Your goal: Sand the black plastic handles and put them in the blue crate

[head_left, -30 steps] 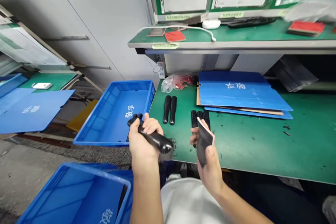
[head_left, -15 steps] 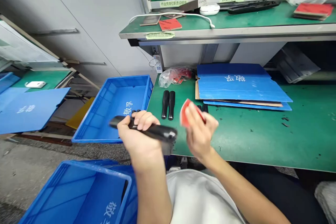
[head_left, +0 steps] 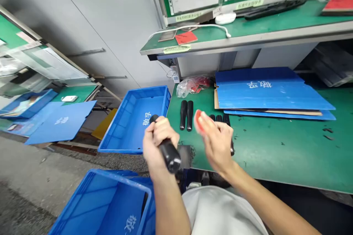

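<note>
My left hand (head_left: 159,136) is closed round a black handle (head_left: 170,156), its rounded glossy end tilted down toward me. Between the fingers of my right hand (head_left: 217,143) is a folded red pad (head_left: 198,121), blurred by motion; the pad and the handle are apart. On the green table (head_left: 261,150) beyond my hands lie a black handle (head_left: 183,115) and a second black handle (head_left: 190,115), side by side. Several more dark handles (head_left: 226,119) show behind my right hand, which partly hides them.
A blue crate (head_left: 132,117) stands left of the table, with another blue crate (head_left: 104,202) nearer me. Blue folded boards (head_left: 273,91) lie at the back, beside a clear plastic bag (head_left: 190,86). Dark scraps (head_left: 328,134) are scattered about. Above runs a shelf (head_left: 261,31) with a red square (head_left: 186,38).
The handle in my left hand has swung from nearly level to pointing down toward me. My right hand still grips the red pad. The camera view has turned to the left.
</note>
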`<state>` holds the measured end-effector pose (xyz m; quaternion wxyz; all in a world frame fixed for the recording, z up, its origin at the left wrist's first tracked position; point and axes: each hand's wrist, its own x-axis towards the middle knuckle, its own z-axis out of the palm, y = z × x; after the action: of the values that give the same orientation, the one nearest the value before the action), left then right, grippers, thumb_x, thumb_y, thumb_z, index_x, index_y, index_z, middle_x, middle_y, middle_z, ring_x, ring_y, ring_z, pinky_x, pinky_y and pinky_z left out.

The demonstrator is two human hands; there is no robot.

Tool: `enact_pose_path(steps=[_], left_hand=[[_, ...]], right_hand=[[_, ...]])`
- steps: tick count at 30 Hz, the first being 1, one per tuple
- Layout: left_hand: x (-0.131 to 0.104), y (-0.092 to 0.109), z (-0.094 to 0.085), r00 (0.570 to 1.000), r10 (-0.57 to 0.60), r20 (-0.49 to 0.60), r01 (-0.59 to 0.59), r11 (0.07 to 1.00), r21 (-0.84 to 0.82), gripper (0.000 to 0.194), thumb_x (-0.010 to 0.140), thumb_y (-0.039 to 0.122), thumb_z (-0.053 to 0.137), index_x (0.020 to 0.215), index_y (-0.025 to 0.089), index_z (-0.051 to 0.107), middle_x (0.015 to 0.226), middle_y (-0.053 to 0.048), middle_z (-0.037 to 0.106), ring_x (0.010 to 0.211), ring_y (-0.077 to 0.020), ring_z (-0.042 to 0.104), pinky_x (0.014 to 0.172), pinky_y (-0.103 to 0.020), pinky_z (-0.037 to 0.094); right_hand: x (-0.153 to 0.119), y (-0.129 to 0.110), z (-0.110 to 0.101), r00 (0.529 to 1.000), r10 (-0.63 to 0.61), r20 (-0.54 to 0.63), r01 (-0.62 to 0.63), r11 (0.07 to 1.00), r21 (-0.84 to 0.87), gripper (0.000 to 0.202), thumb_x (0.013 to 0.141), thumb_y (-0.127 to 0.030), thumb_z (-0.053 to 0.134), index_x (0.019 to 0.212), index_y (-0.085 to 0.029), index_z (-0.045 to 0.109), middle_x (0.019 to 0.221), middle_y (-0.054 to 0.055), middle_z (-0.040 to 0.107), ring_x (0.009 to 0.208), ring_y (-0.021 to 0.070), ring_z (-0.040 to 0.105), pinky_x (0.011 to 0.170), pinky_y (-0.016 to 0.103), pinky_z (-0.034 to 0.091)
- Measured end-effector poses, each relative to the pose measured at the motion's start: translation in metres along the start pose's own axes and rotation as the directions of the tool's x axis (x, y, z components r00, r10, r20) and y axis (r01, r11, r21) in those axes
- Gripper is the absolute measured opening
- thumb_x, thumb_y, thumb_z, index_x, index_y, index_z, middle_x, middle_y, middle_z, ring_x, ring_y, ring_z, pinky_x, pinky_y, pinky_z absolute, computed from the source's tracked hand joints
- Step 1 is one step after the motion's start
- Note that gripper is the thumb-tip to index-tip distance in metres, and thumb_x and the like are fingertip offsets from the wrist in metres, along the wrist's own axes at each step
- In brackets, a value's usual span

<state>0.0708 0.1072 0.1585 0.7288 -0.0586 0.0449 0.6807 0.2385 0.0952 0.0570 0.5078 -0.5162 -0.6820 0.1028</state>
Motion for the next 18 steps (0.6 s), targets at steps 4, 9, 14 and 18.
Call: enact_pose_path(steps=[4,9,14,18], left_hand=[[-0.006,0.006,0.004,0.996,-0.034,0.081,0.041,0.996,-0.084,0.013,0.085,0.012,0.040,0.094,0.022,0.040,0.057,0.012,0.028,0.035,-0.0026,0.033,0.032,-0.005,0.029],[-0.010,-0.003,0.010,0.996,-0.058,0.063,0.069,0.982,-0.176,0.012,0.086,0.016,0.040,0.096,0.020,0.044,0.057,0.013,0.027,0.034,-0.0026,0.028,0.031,-0.006,0.027],[-0.010,-0.010,0.013,0.995,-0.079,0.056,0.089,0.972,-0.216,0.012,0.083,0.017,0.043,0.094,0.020,0.046,0.056,0.013,0.027,0.033,-0.0026,0.026,0.030,-0.007,0.026],[-0.011,-0.015,0.014,0.993,-0.105,0.054,0.115,0.964,-0.242,0.015,0.081,0.014,0.045,0.094,0.019,0.047,0.055,0.013,0.027,0.033,-0.0028,0.026,0.030,-0.008,0.025]], right_hand=[[-0.003,-0.003,-0.024,0.996,-0.037,0.080,0.018,0.976,0.219,0.047,0.105,-0.028,0.039,0.152,-0.031,0.042,0.156,0.007,0.050,0.127,0.0274,0.055,0.104,0.051,0.042],[-0.019,-0.029,-0.054,0.975,-0.018,0.220,-0.100,0.852,0.513,0.049,0.105,-0.049,0.037,0.148,-0.029,0.048,0.156,0.007,0.048,0.144,0.0292,0.044,0.115,0.050,0.039],[-0.021,-0.039,-0.063,0.972,-0.080,0.220,-0.045,0.858,0.511,0.055,0.102,-0.058,0.037,0.149,-0.029,0.047,0.156,0.006,0.048,0.142,0.0278,0.048,0.117,0.046,0.036],[-0.012,-0.045,-0.067,0.959,-0.253,0.129,0.165,0.867,0.470,0.053,0.105,-0.048,0.037,0.153,-0.025,0.042,0.161,0.008,0.041,0.138,0.0271,0.050,0.113,0.045,0.040]])
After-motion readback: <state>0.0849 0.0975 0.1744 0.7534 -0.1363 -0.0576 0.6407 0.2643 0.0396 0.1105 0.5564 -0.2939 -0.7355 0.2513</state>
